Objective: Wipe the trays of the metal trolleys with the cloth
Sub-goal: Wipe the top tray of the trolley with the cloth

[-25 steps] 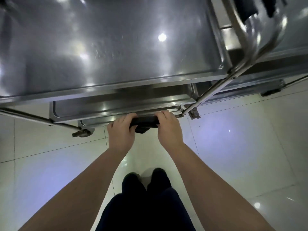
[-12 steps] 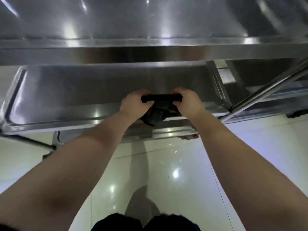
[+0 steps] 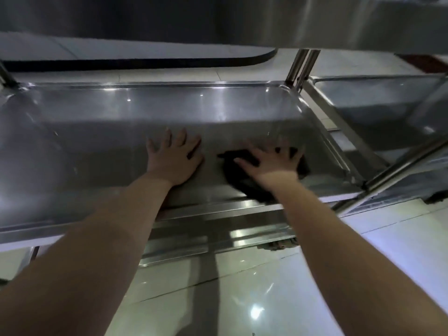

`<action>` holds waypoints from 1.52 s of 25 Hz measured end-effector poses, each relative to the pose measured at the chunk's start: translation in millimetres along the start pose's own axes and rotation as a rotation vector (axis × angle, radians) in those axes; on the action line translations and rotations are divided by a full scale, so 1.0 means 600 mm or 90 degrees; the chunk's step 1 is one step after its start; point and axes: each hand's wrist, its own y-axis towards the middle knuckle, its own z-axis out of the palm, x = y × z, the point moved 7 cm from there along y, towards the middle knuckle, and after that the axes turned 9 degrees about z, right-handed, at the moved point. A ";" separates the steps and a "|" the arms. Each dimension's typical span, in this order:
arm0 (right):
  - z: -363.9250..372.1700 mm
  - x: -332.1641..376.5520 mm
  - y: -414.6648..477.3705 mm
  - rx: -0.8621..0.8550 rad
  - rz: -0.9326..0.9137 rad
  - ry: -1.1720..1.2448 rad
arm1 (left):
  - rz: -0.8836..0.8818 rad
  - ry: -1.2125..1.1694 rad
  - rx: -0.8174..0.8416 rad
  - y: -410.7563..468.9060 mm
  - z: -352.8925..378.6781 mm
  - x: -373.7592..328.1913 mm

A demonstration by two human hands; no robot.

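Note:
The middle tray (image 3: 97,132) of a steel trolley fills the centre of the head view, under the top tray (image 3: 218,18). A black cloth (image 3: 236,175) lies flat on the right part of the middle tray. My right hand (image 3: 271,163) presses on the cloth with fingers spread, blurred by motion. My left hand (image 3: 175,155) rests flat on the bare tray beside it, fingers straight and apart. Both forearms reach in over the tray's near rim.
A lower tray's edge (image 3: 218,238) shows beneath the near rim. A second trolley's tray (image 3: 378,98) stands close on the right, beyond the upright posts (image 3: 300,66). A slanted tube (image 3: 407,163) crosses at the right. Glossy white floor tiles (image 3: 242,299) lie below.
Both hands held the bunched cloth at the tray's near edge. The view dropped under the top tray, the hands moved onto the middle tray and opened flat, with the cloth under the right one.

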 end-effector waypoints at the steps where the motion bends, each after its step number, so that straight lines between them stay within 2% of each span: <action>1: 0.001 -0.054 0.029 0.015 0.050 -0.001 | -0.004 -0.001 -0.011 0.001 -0.003 -0.006; 4: -0.005 -0.146 0.083 0.031 0.214 0.035 | -0.019 0.013 -0.025 0.007 0.000 -0.031; 6: -0.006 -0.119 0.100 0.013 0.252 0.040 | -0.021 0.010 -0.035 0.016 0.000 -0.049; 8: -0.009 -0.049 0.099 0.016 0.162 0.078 | -0.028 -0.003 -0.040 0.025 -0.003 -0.055; 11: 0.004 0.029 0.033 0.035 -0.054 0.082 | -0.040 -0.003 -0.029 0.028 -0.006 -0.059; 14: 0.014 0.001 -0.007 -0.013 -0.125 0.002 | -0.040 -0.010 -0.026 0.027 -0.006 -0.061; 15: 0.012 -0.038 0.009 -0.014 -0.093 -0.016 | -0.034 -0.011 -0.026 0.027 -0.006 -0.060; 18: 0.005 -0.196 0.077 0.041 0.161 -0.018 | -0.023 -0.005 -0.028 0.029 -0.005 -0.058; 20: 0.000 -0.211 0.100 0.055 0.257 0.013 | -0.020 0.008 -0.028 0.028 -0.003 -0.059; 22: -0.001 -0.113 0.116 0.036 0.175 0.033 | -0.017 0.015 -0.027 0.029 -0.003 -0.061; 25: 0.007 0.053 0.106 0.045 -0.083 0.027 | -0.025 0.009 -0.022 0.028 -0.004 -0.056; 27: 0.000 0.015 0.107 0.027 -0.121 0.000 | -0.027 0.004 -0.020 0.029 -0.003 -0.054; 30: -0.002 -0.193 0.113 0.042 0.094 0.007 | -0.017 0.011 -0.026 0.031 -0.003 -0.057; 32: -0.004 -0.256 0.076 0.073 0.188 0.020 | -0.017 0.018 -0.021 0.032 -0.001 -0.059; 34: 0.000 -0.178 0.028 0.073 0.117 0.014 | -0.019 0.027 -0.015 0.031 -0.001 -0.060; 36: 0.018 -0.047 -0.039 0.077 -0.054 0.033 | -0.020 0.030 -0.009 0.031 -0.002 -0.060; 38: 0.023 0.006 -0.096 0.058 -0.168 0.050 | -0.022 0.022 -0.008 0.030 -0.003 -0.058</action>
